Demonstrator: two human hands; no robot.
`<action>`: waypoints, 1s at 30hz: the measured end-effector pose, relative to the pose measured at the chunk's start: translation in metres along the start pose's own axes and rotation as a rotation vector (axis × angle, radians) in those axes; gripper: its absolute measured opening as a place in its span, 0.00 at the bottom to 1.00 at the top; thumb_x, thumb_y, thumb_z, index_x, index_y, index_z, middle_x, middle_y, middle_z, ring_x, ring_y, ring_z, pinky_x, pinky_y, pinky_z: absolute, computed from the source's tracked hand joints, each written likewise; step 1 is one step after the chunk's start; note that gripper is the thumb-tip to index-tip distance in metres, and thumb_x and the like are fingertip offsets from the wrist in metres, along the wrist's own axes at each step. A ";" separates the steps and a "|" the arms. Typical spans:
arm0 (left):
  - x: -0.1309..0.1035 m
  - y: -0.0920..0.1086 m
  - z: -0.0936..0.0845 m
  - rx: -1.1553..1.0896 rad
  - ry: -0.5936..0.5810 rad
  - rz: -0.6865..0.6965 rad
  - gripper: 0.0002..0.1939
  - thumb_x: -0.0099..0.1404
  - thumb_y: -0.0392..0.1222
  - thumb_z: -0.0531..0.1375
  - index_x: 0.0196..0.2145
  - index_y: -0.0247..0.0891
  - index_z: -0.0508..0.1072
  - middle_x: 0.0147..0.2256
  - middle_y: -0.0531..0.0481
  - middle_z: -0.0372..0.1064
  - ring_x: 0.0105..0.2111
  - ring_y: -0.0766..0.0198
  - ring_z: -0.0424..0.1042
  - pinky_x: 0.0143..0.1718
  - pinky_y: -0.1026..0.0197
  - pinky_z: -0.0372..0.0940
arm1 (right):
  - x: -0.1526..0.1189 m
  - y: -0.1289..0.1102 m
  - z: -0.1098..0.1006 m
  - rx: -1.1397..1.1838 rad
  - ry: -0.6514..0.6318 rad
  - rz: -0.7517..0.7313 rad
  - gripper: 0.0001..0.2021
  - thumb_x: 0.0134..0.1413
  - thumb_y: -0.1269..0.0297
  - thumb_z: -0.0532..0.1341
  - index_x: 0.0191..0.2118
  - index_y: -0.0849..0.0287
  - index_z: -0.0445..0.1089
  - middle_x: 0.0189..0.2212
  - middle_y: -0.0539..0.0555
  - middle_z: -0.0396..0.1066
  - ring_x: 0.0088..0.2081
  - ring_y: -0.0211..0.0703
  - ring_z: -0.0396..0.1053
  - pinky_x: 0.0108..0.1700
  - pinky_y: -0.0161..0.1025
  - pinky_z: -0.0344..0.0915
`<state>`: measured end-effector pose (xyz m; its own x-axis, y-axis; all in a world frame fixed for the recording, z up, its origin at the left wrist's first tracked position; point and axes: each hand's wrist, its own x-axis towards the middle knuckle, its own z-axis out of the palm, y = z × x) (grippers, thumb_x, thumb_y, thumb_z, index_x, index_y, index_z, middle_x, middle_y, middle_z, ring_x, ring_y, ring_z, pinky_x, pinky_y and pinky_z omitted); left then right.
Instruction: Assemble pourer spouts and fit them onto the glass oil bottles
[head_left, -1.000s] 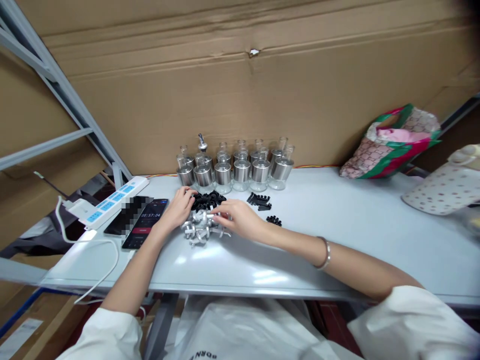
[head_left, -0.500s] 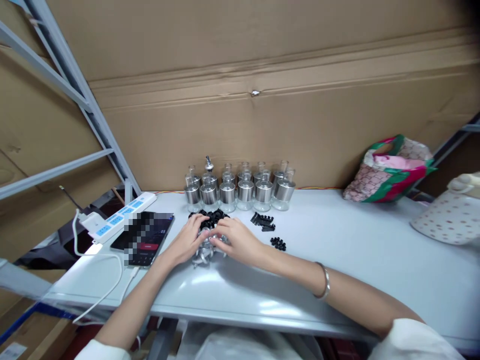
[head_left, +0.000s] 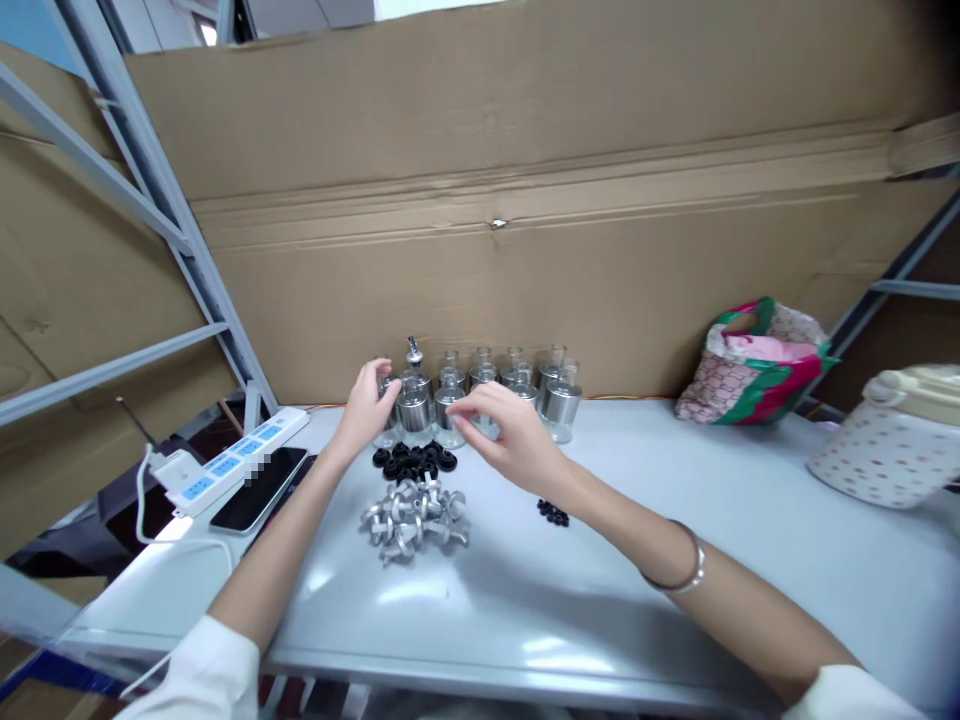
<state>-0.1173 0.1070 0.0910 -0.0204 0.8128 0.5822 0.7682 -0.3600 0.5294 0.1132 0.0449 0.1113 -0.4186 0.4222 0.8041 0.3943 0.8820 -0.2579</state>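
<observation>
My left hand (head_left: 366, 408) is raised at the leftmost bottle of the front row, its thumb and fingers parted around the neck; whether it touches the glass is unclear. My right hand (head_left: 510, 432) hovers in front of the bottles, fingers bent, thumb and fingertips a little apart, with nothing seen between them. Glass bottles with metal sleeves (head_left: 561, 403) stand upright in two rows, partly hidden by my hands. One at the back carries a metal spout (head_left: 414, 352). Nearer me lie a heap of black stoppers (head_left: 409, 461) and a heap of silvery curved parts (head_left: 415, 517).
Small black rings (head_left: 553, 513) lie beneath my right forearm. A power strip (head_left: 238, 460) and a phone (head_left: 259, 490) lie on the left. A patterned bag (head_left: 757, 362) and a dotted white container (head_left: 892, 440) stand on the right. Cardboard (head_left: 525, 300) backs the table.
Both hands have left the heap of silvery parts and moved up toward the bottles, spreading apart. The heaps are uncovered now. The view has tilted upward.
</observation>
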 end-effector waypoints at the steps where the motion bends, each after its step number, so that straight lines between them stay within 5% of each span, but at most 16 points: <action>1: 0.017 0.002 0.002 0.055 -0.052 -0.073 0.19 0.65 0.43 0.52 0.52 0.35 0.60 0.50 0.39 0.66 0.50 0.58 0.67 0.49 0.56 0.64 | 0.002 0.004 -0.001 0.018 0.008 0.037 0.07 0.59 0.70 0.56 0.34 0.60 0.71 0.27 0.52 0.70 0.32 0.40 0.65 0.36 0.38 0.61; 5: 0.068 0.008 0.014 0.138 -0.108 -0.109 0.11 0.63 0.42 0.54 0.40 0.34 0.69 0.43 0.39 0.71 0.45 0.55 0.70 0.49 0.55 0.63 | 0.003 0.006 -0.013 0.033 0.060 0.107 0.07 0.58 0.70 0.56 0.34 0.59 0.71 0.27 0.51 0.70 0.31 0.39 0.66 0.35 0.38 0.62; 9: 0.089 0.007 0.030 0.213 -0.130 -0.137 0.10 0.62 0.45 0.56 0.31 0.35 0.69 0.37 0.37 0.73 0.42 0.52 0.71 0.46 0.53 0.63 | -0.002 0.003 -0.024 -0.014 0.052 0.106 0.08 0.58 0.70 0.55 0.34 0.58 0.71 0.26 0.51 0.69 0.30 0.40 0.65 0.34 0.38 0.62; 14: 0.095 0.011 0.047 0.254 -0.116 -0.140 0.07 0.61 0.40 0.57 0.36 0.35 0.67 0.35 0.40 0.72 0.38 0.55 0.71 0.40 0.57 0.63 | -0.003 0.008 -0.027 -0.028 0.046 0.139 0.08 0.58 0.69 0.55 0.33 0.58 0.71 0.26 0.51 0.70 0.30 0.40 0.66 0.34 0.37 0.61; 20: 0.092 0.020 0.045 0.261 -0.097 0.013 0.11 0.56 0.25 0.50 0.32 0.37 0.67 0.36 0.44 0.70 0.40 0.58 0.69 0.43 0.59 0.60 | -0.003 0.016 -0.031 -0.082 0.067 0.169 0.07 0.58 0.68 0.56 0.33 0.59 0.72 0.26 0.51 0.72 0.31 0.40 0.67 0.35 0.38 0.59; 30: 0.095 0.015 0.041 0.181 -0.008 0.137 0.11 0.58 0.29 0.55 0.39 0.37 0.66 0.36 0.47 0.70 0.37 0.62 0.68 0.41 0.62 0.60 | -0.004 0.022 -0.040 -0.093 0.129 0.204 0.08 0.56 0.67 0.56 0.32 0.58 0.72 0.27 0.51 0.73 0.31 0.41 0.69 0.37 0.40 0.61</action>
<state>-0.0819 0.1974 0.1288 0.0968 0.7655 0.6361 0.8655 -0.3803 0.3259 0.1562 0.0540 0.1237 -0.2168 0.5539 0.8039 0.5360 0.7558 -0.3762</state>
